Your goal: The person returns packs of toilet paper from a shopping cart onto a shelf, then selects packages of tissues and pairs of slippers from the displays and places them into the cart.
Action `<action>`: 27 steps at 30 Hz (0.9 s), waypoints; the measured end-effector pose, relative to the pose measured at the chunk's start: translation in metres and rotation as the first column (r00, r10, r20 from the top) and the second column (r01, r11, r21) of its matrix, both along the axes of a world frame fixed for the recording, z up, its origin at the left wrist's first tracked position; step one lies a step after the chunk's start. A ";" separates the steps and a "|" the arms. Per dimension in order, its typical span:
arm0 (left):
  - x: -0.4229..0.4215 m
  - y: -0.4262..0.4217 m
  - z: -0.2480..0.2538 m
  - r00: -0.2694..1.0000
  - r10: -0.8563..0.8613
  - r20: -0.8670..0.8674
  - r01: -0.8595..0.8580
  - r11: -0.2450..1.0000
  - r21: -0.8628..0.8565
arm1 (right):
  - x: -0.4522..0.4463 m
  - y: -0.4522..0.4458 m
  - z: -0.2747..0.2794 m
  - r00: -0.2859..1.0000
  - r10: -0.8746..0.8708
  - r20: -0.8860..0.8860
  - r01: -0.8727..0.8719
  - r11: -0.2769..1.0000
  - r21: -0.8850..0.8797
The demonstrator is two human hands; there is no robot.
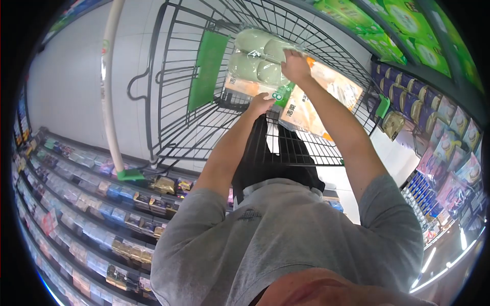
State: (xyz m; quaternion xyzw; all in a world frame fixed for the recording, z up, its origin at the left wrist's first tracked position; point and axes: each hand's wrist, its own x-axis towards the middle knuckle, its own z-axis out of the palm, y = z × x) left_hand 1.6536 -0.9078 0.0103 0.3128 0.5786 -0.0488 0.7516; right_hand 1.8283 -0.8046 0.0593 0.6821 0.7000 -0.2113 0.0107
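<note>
A clear-wrapped pack of pale green paper rolls [252, 64], with a green label at its near corner, is in the wire shopping cart [173, 64]. My left hand [263, 103] is closed on the pack's near edge, its thumb by the label. Bent over the pack's right side, my right hand [296, 66] grips it there. Beside and partly under the rolls lies an orange-and-white package [326, 94] with dark printed characters. The fingertips of my left hand are hidden by the pack.
A green panel [208, 71] is fixed on the cart's left side. Shelves of small packaged goods [102, 188] run along the left. On the right are green packs [403, 30] and hanging pouches [449, 148]. A pale pole [109, 92] crosses the floor at left.
</note>
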 end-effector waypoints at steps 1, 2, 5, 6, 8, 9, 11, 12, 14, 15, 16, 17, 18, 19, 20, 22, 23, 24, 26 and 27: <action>-0.008 -0.019 -0.032 0.995 -0.095 -0.015 0.096 0.982 0.163 | -0.002 -0.017 0.009 0.998 -0.053 -0.030 0.050 0.995 -0.090; -0.017 -0.021 -0.026 0.995 -0.097 -0.019 0.099 0.979 0.177 | -0.004 -0.033 0.017 0.993 -0.107 -0.055 0.096 0.980 -0.175; -0.045 -0.027 0.002 0.861 -0.403 -0.312 0.500 0.785 0.366 | -0.004 -0.087 0.052 0.969 -0.210 -0.129 0.161 0.936 -0.312; -0.051 -0.018 0.020 0.762 -0.540 -0.357 0.638 0.720 0.273 | -0.002 -0.110 0.063 0.966 -0.218 -0.140 0.161 0.927 -0.338; -0.075 -0.013 0.031 0.684 -0.550 -0.479 0.724 0.594 0.351 | 0.015 -0.158 0.091 0.938 -0.290 -0.190 0.207 0.909 -0.362; -0.085 -0.014 0.040 0.778 -0.442 -0.447 0.614 0.686 0.390 | 0.026 -0.176 0.098 0.909 -0.347 -0.229 0.233 0.881 -0.412; -0.087 -0.002 0.091 0.827 -0.338 -0.450 0.542 0.695 0.473 | 0.053 -0.196 0.107 0.883 -0.399 -0.246 0.301 0.885 -0.355; -0.090 0.002 0.104 0.839 -0.328 -0.434 0.525 0.698 0.487 | 0.068 -0.207 0.114 0.856 -0.447 -0.258 0.360 0.875 -0.322; -0.090 -0.001 0.102 0.891 -0.201 -0.407 0.407 0.751 0.519 | 0.102 -0.219 0.133 0.832 -0.481 -0.275 0.421 0.871 -0.252; -0.088 -0.004 0.109 0.904 -0.170 -0.393 0.381 0.737 0.558 | 0.118 -0.228 0.142 0.831 -0.488 -0.267 0.462 0.873 -0.157; -0.083 -0.011 0.121 0.916 -0.141 -0.375 0.355 0.722 0.594 | 0.135 -0.236 0.150 0.826 -0.493 -0.273 0.477 0.870 -0.128; -0.079 -0.019 0.132 0.893 -0.148 -0.425 0.411 0.653 0.636 | 0.150 -0.250 0.159 0.765 -0.552 -0.332 0.564 0.823 -0.067; -0.071 -0.028 0.142 0.882 -0.106 -0.460 0.422 0.613 0.668 | 0.164 -0.265 0.167 0.695 -0.599 -0.398 0.649 0.761 -0.011; -0.061 -0.037 0.148 0.872 -0.034 -0.489 0.423 0.556 0.715 | 0.177 -0.285 0.170 0.590 -0.626 -0.510 0.727 0.687 -0.002; -0.049 -0.046 0.153 0.862 0.039 -0.505 0.423 0.492 0.761 | 0.190 -0.307 0.172 0.579 -0.626 -0.522 0.745 0.666 0.027; -0.017 -0.067 0.169 0.902 0.088 -0.424 0.352 0.419 0.837 | 0.218 -0.362 0.170 0.515 -0.601 -0.611 0.788 0.613 0.060; 0.005 -0.083 0.176 0.929 0.112 -0.353 0.282 0.402 0.871 | 0.231 -0.396 0.168 0.475 -0.609 -0.635 0.808 0.588 0.040; 0.027 -0.103 0.185 0.937 0.083 -0.338 0.286 0.372 0.883 | 0.241 -0.435 0.157 0.400 -0.613 -0.682 0.857 0.514 0.040; 0.075 -0.143 0.206 0.969 -0.004 -0.246 0.223 0.431 0.874 | 0.258 -0.520 0.135 0.464 -0.680 -0.568 0.867 0.481 0.133; 0.091 -0.150 0.213 0.977 -0.017 -0.213 0.200 0.424 0.883 | 0.260 -0.532 0.154 0.429 -0.731 -0.531 0.884 0.461 0.080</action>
